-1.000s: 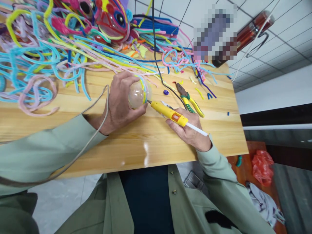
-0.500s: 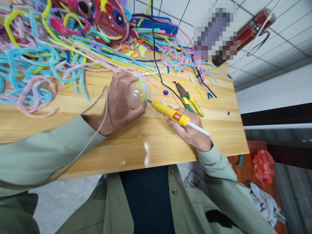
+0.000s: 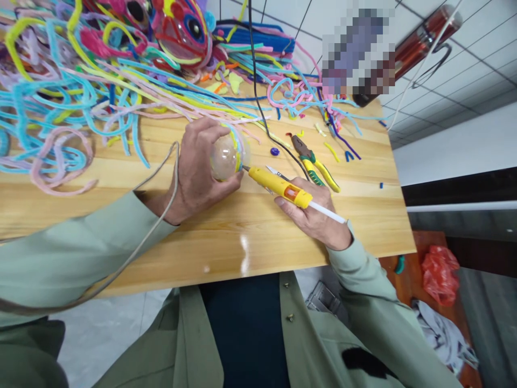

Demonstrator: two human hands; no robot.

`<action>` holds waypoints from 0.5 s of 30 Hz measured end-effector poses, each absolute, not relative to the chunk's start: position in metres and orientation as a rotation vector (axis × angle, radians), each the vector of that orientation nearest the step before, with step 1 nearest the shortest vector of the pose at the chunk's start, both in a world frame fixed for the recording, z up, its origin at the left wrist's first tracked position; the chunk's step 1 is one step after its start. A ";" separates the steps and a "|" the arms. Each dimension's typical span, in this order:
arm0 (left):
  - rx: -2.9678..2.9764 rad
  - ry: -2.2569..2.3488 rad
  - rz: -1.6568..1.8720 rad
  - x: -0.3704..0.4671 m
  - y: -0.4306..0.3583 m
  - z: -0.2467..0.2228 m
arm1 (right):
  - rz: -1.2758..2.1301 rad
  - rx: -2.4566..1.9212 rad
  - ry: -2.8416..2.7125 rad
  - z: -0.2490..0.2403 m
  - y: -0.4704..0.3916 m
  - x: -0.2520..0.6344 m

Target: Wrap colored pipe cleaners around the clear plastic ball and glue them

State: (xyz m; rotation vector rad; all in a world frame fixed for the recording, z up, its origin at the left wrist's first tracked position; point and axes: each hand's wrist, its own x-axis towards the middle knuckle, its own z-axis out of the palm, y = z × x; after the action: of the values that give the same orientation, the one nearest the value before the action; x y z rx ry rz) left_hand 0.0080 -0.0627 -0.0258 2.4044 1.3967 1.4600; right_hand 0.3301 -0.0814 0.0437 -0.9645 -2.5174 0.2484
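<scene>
My left hand (image 3: 200,167) is wrapped round a clear plastic ball (image 3: 223,156), thumb below and fingers above. Yellow and light blue pipe cleaners (image 3: 238,145) run round the ball as a band. My right hand (image 3: 313,213) grips a yellow hot glue gun (image 3: 278,185) with a white glue stick (image 3: 328,212) coming out of its back. The nozzle tip is at the lower edge of the band, close to my left thumb; whether it touches cannot be made out. A grey cord lies across my left wrist.
Pliers (image 3: 313,161) with green and yellow handles lie beyond my right hand, near a black cable (image 3: 258,102). Tangled pipe cleaners (image 3: 72,102) and a red fish-like figure (image 3: 181,37) fill the back left. A red thermos (image 3: 420,40) stands at the back right.
The glue gun has shifted very slightly left, its tip still at the band. My left hand and the ball have hardly moved. The view has turned a little.
</scene>
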 end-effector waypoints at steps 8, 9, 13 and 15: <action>2.369 1.408 1.436 0.008 -0.066 -0.021 | 0.272 -1.011 -2.480 0.044 -0.083 0.326; 2.332 1.427 1.408 0.007 -0.066 -0.021 | 0.279 -1.015 -2.482 0.044 -0.083 0.326; 2.268 1.394 1.402 0.006 -0.069 -0.021 | 0.298 -0.995 -2.476 0.046 -0.083 0.325; 2.245 1.410 1.388 0.006 -0.071 -0.019 | 0.304 -0.992 -2.477 0.047 -0.082 0.324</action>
State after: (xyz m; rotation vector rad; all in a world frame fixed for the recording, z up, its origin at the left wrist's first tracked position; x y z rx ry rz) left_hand 0.0061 -0.0712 -0.0191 2.2452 1.4100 1.3884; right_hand 0.3242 -0.0824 0.0470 -0.9922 -2.4773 0.3041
